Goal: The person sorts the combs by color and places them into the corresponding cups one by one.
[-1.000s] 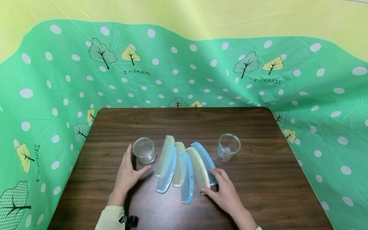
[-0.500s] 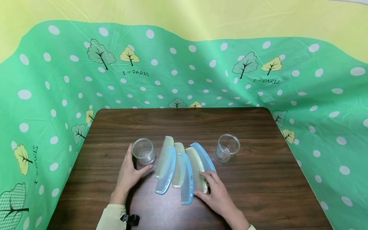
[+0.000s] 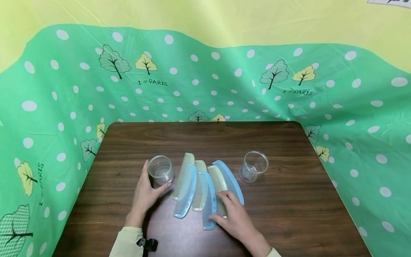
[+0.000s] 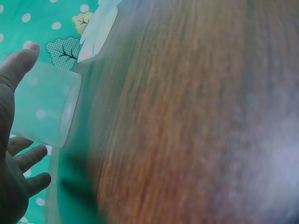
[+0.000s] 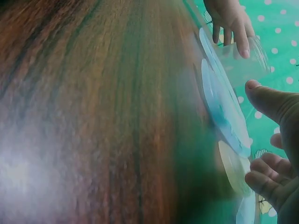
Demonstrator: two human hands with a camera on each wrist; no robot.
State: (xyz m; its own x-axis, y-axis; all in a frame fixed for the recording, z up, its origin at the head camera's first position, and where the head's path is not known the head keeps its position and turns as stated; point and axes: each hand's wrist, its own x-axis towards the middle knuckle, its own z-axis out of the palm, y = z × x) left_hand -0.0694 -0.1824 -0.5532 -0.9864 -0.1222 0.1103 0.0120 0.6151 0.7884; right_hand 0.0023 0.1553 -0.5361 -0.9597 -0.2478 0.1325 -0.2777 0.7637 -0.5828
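A green dotted cloth (image 3: 48, 107) is hanging around a dark wooden table (image 3: 289, 214). On the table, 6 combs (image 3: 205, 182) are lying fanned side by side at the centre, 3 blue and 3 cream, their long axes running roughly from 6 toward 12 o'clock. 2 clear cups are standing either side: the left cup (image 3: 161, 169) at 9 o'clock of the fan, the right cup (image 3: 254, 165) at 3 o'clock, apart from the combs.

The right hand (image 3: 232, 214) is lying at the fan's 5 o'clock end, fingers fairly straight and resting on a cream comb (image 3: 219, 185), thumb beside a blue comb (image 3: 208, 200); it is pressing, not clasping. This hand is much the nearer to the combs, which stretch away from it toward 12 o'clock.

The left hand (image 3: 144, 194) is cupping the left cup loosely, thumb and fingers either side of it.
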